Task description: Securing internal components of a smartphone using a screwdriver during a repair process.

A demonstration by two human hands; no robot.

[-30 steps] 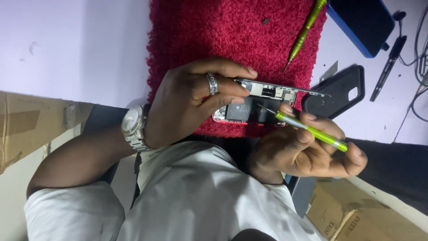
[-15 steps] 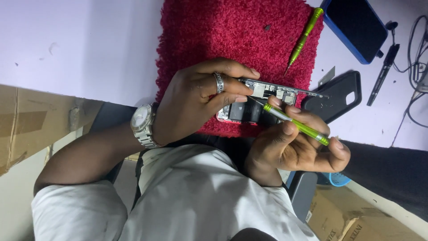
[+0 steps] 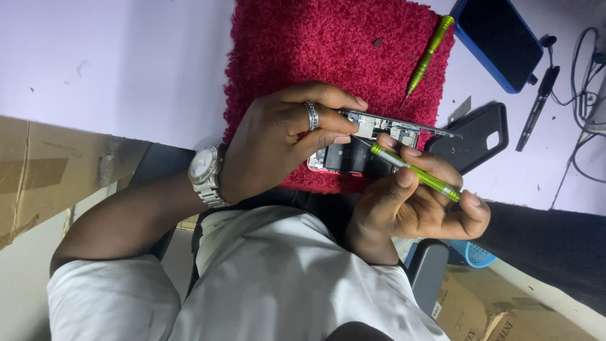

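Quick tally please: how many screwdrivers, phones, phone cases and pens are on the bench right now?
Green screwdrivers: 2, one in the right hand at, one on the red mat at
Phones: 2, opened phone in the left hand, blue phone
Black phone case: 1
Black pen: 1
Total: 6

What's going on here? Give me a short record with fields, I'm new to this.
Left hand: steadies an opened phone on a red shaggy mat
Right hand: holds a green screwdriver, tip at the phone's insides
Spare tool: second green screwdriver lying on the mat
Nearby: black phone case, blue phone, black pen-like tool
Surface: pale purple table
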